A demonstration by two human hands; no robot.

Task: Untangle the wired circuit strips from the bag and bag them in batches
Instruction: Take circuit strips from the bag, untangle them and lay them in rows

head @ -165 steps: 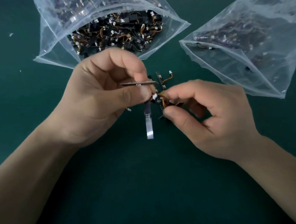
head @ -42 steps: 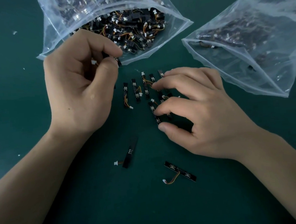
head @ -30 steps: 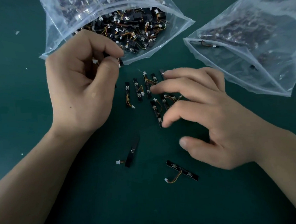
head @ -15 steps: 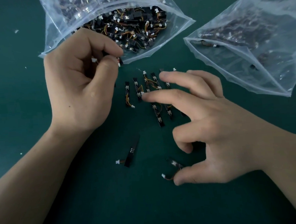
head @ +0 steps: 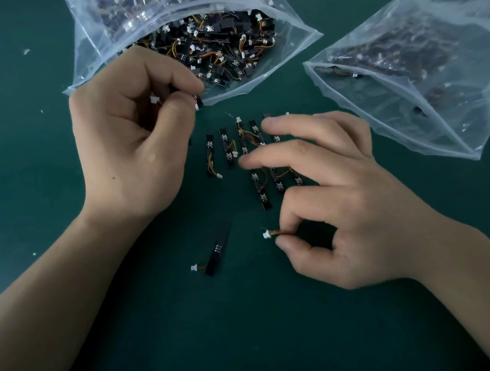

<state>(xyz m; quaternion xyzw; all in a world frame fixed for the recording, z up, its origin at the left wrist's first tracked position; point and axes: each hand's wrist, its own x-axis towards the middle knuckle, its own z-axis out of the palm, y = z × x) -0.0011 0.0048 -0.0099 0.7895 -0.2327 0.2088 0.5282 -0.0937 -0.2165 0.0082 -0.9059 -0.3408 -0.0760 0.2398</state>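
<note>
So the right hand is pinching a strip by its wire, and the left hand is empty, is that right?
Not quite: the head view shows the left hand gripping strips at the open bag's mouth. The right hand does pinch a strip's wire.

surface: dark teal-green tabletop (head: 247, 343), matte, plain, fills the whole view | debris: a few tiny white specks (head: 26, 51) scattered along its left side | light: dim and even, soft-edged shadows on the tabletop
</note>
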